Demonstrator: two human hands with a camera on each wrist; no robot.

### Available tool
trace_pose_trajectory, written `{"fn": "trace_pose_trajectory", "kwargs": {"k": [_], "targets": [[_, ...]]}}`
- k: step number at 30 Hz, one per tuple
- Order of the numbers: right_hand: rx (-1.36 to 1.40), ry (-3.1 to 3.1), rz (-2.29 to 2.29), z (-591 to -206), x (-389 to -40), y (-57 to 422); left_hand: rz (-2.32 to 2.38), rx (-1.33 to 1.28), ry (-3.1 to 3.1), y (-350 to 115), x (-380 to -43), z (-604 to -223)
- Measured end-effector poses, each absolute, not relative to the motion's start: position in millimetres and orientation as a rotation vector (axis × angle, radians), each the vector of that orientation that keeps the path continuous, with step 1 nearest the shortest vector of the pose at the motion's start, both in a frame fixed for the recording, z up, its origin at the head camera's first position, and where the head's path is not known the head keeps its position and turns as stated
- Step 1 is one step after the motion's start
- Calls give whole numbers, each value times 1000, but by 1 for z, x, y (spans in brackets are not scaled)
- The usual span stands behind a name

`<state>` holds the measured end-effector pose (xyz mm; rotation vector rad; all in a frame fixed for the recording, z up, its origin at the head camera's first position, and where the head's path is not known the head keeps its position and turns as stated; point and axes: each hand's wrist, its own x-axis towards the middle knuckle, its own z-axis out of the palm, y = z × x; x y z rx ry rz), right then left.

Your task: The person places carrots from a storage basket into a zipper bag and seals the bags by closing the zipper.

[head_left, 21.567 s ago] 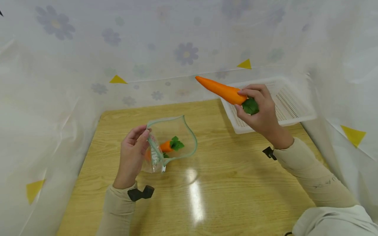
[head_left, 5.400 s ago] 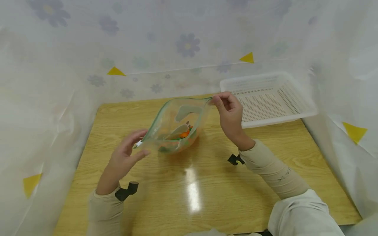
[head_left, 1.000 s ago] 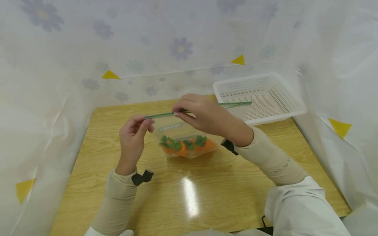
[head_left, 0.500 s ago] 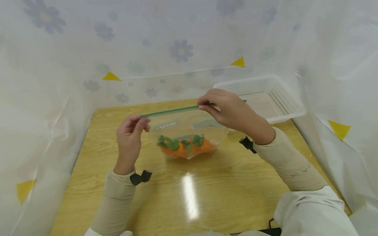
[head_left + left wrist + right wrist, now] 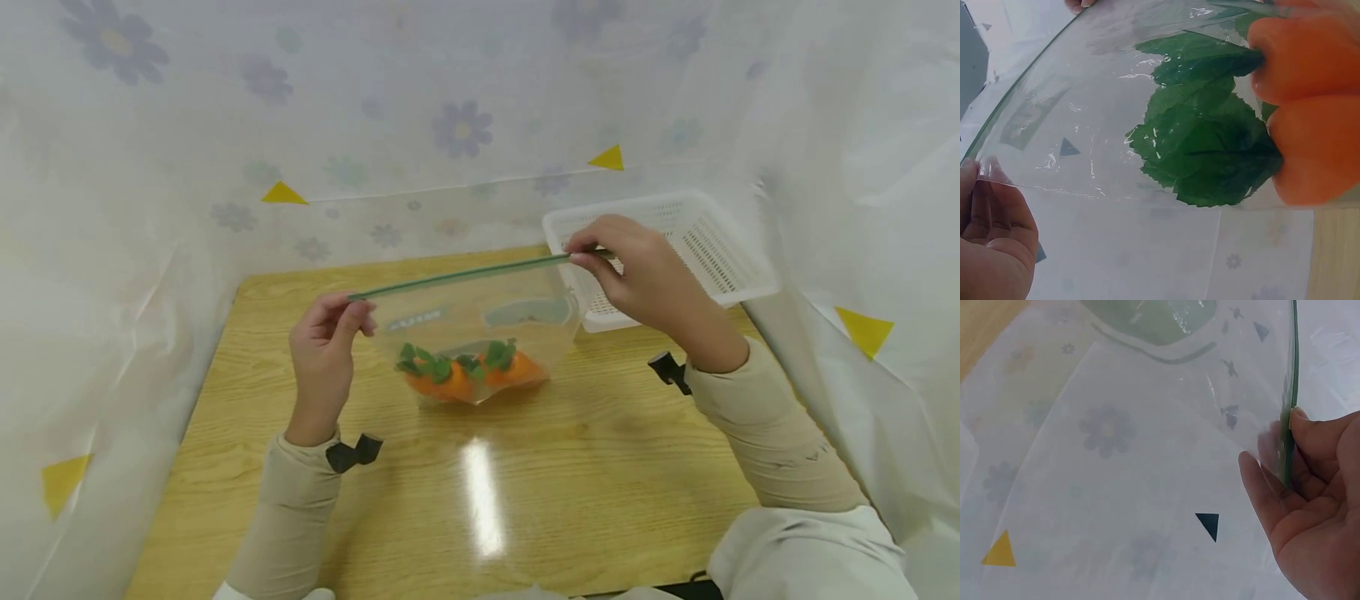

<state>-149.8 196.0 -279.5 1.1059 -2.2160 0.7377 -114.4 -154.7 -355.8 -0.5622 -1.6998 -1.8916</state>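
A clear zip bag (image 5: pixel 517 287) with a green zip strip along its top is stretched between both hands over the table. Several orange carrots (image 5: pixel 453 385) with green leaves (image 5: pixel 1222 147) lie in its bottom. My left hand (image 5: pixel 324 358) pinches the bag's upper left corner between thumb and fingers. My right hand (image 5: pixel 648 271) pinches the strip near its right end, as the right wrist view also shows the hand (image 5: pixel 1316 500) doing. Between the hands, the strip's two edges lie together in a nearly straight line. My right fingers hide the far right end.
A white perforated plastic basket (image 5: pixel 720 250) stands at the back right, partly behind my right hand. The wooden table (image 5: pixel 585 492) ends at a flower-printed sheet (image 5: pixel 375 125) at the back, with pale sheeting on both sides.
My right hand has slid rightward along the strip from near the left corner to near the right end. The strip's right part, apart before, now lies together. My left hand keeps its pinch.
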Motion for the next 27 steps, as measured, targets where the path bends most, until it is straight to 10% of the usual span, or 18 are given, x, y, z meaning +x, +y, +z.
{"fn": "trace_pose_trajectory", "kwargs": {"k": [27], "targets": [[1116, -2260, 1006, -289, -155, 222, -1935, -557, -1778, -168, -110, -352]]}}
